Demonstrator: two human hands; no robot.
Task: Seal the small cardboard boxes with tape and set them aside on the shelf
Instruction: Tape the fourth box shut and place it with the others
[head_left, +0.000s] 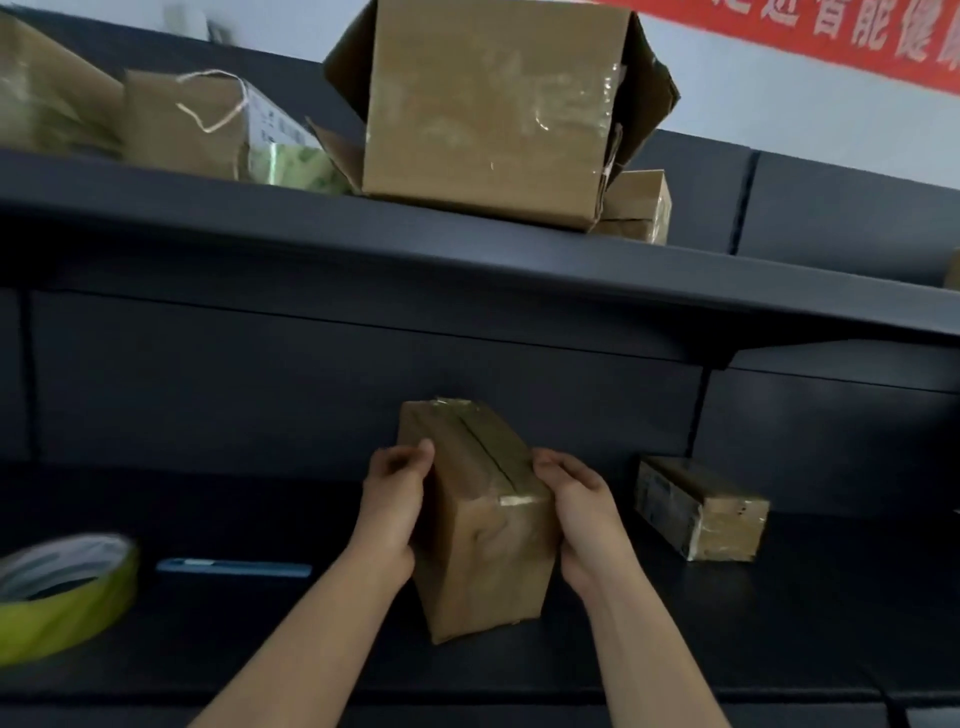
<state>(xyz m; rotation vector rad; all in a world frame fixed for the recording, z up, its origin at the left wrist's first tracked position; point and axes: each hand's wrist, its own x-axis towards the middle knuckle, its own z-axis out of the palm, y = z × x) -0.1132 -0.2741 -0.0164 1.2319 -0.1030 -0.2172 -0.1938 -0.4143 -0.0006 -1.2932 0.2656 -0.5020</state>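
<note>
Both hands grip the taped box (480, 519) from its sides, left hand (393, 512) and right hand (582, 519), fingers (415, 457) wrapped onto the upper edges, box between them over the bench (779, 623). Risk: the side squeeze slips on glossy tape, or the box clips the shelf (467, 280) edge above the fingers going up. Tape roll (62, 592) sits well left of the fingers.

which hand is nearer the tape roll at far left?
Left. The left hand grips the held box on the side facing the tape roll; the right hand is on the box's far side.
</note>
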